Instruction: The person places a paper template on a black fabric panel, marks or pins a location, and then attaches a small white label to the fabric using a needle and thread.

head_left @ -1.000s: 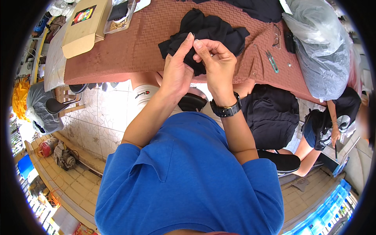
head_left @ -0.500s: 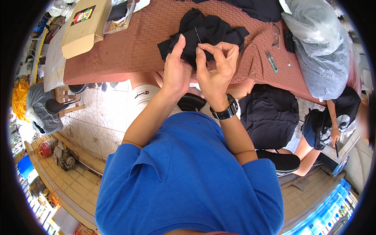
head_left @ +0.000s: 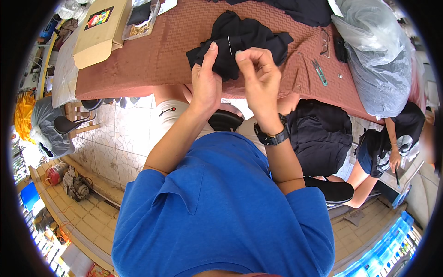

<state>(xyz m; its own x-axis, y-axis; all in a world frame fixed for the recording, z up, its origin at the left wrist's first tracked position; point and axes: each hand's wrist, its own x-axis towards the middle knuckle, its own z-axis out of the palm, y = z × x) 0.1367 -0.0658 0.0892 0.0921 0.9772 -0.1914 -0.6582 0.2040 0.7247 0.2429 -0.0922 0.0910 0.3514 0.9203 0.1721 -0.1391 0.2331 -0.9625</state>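
Bunched black cloth (head_left: pixel 249 30) lies at the near edge of the covered table. My left hand (head_left: pixel 206 83) is at its near left side, the thumb pointing up and the other fingers partly hidden against the fabric. A thin needle (head_left: pixel 230 46) shows pale against the cloth, between my two hands and apart from my right fingertips. My right hand (head_left: pixel 262 78), with a black watch on its wrist, is closed in a pinch of thumb and forefinger just right of the needle. Whatever is between those fingertips is too small to see.
Green-handled thread snips (head_left: pixel 320 73) and eyeglasses (head_left: pixel 326 44) lie on the brown tablecloth (head_left: pixel 152 51) to the right. Beyond them stands a big grey plastic bag (head_left: pixel 378 55). At left are a cardboard box (head_left: pixel 99 34) and a clear container (head_left: pixel 140 27). Another person (head_left: pixel 392 138) sits at right.
My right hand has come off the needle and moved slightly right, still pinched. The needle now stands more upright against the cloth. My left hand has barely shifted.
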